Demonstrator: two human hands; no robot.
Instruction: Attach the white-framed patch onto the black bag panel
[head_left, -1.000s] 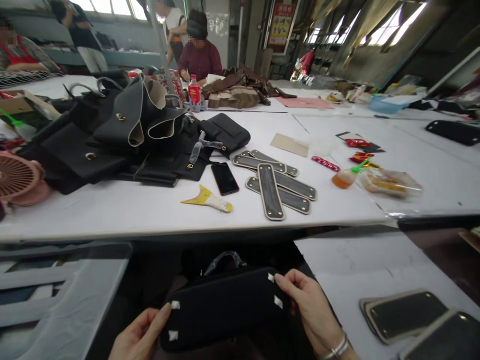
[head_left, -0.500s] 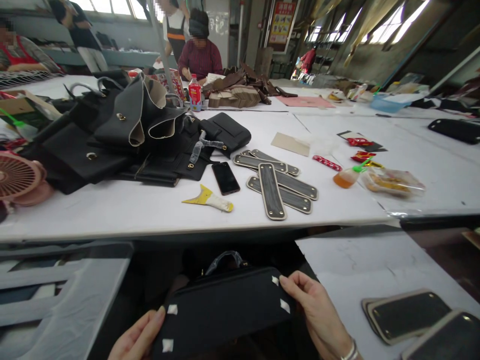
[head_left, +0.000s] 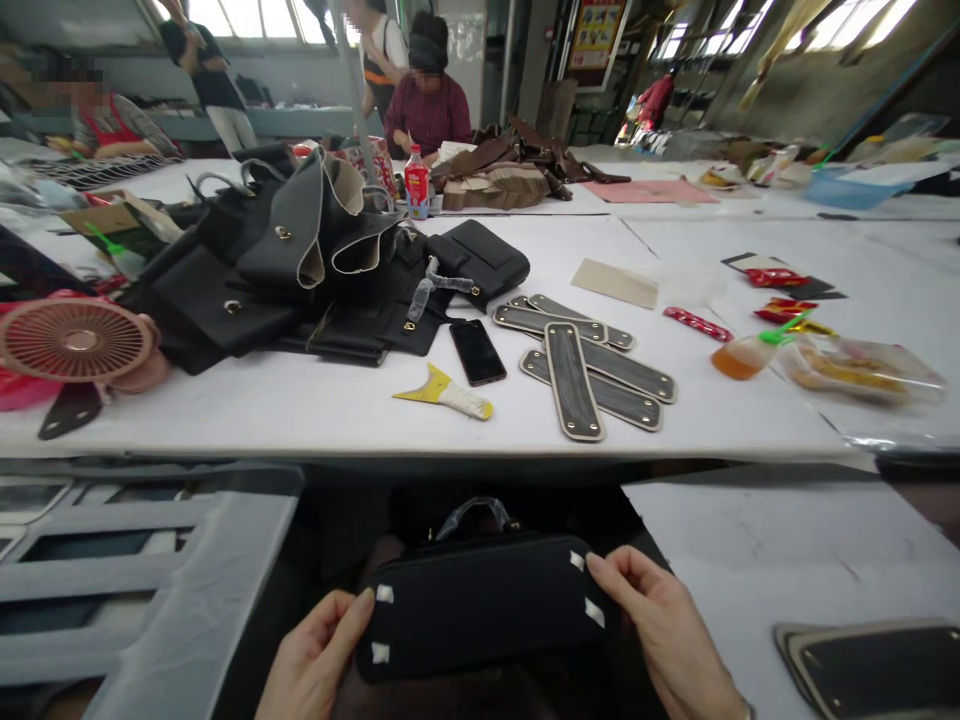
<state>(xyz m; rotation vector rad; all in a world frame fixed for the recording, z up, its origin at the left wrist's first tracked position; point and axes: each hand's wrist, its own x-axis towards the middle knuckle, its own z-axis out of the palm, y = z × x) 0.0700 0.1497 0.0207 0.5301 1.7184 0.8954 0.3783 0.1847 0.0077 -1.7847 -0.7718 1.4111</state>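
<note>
Both hands hold a black handbag (head_left: 480, 615) low in front of me. Its oblong panel faces me, with a small white patch near each corner. My left hand (head_left: 319, 650) pinches the left end, thumb on the front beside the upper left patch. At the opposite end, my right hand (head_left: 660, 620) is closed on the edge, its thumb by the upper right patch. Behind the panel's top edge rises a plastic-wrapped handle (head_left: 480, 512) with gold-coloured fittings. The fingers behind the panel are hidden.
Across the white table (head_left: 262, 425) lie heaped black bags (head_left: 285, 250), a phone (head_left: 478, 352), a yellow-and-white scraper-like piece (head_left: 446, 392) and several grey strips (head_left: 574, 380). A pink fan (head_left: 79, 340) stands left. Stacked dark panels (head_left: 877, 665) lie lower right. Other people work behind.
The view has swung left, so the table's things appear farther right. Both hands still grip the bag, whose panel now sits slightly more level, with its lower edge in sight.
</note>
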